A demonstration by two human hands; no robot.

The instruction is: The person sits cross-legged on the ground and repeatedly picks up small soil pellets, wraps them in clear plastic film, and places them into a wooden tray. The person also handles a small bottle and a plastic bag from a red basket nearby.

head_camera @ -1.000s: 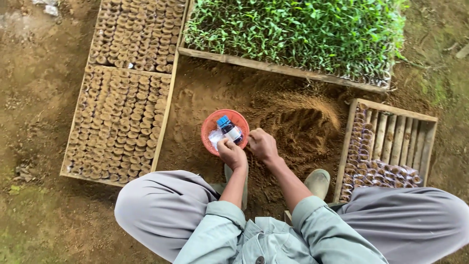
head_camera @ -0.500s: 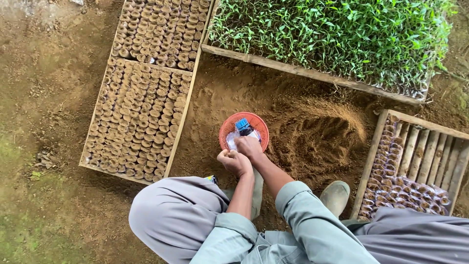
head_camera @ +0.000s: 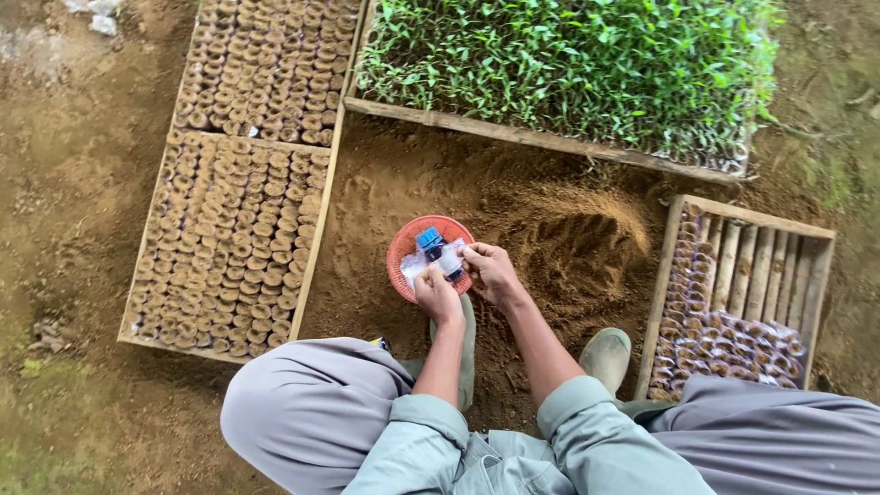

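A small bottle (head_camera: pixel 439 252) with a blue cap and a white label is held over a round red plastic basket (head_camera: pixel 400 255) that sits on the brown soil. My right hand (head_camera: pixel 491 270) grips the bottle from the right. My left hand (head_camera: pixel 434 292) holds it from below, together with a bit of clear plastic (head_camera: pixel 412 267). Both hands meet just above the basket's near rim. My knees in grey trousers frame the bottom of the view.
A wooden crate (head_camera: pixel 231 216) packed with several soil-filled pots lies left. A tray of green seedlings (head_camera: pixel 568 64) stands at the back. A half-filled slatted crate (head_camera: pixel 738 293) is right. A mound of loose soil (head_camera: pixel 573 238) and my green boots (head_camera: pixel 605 356) lie between.
The view has shifted a little, so the basket sits more centrally. My hands stay on the bottle over the basket, with only small finger movement.
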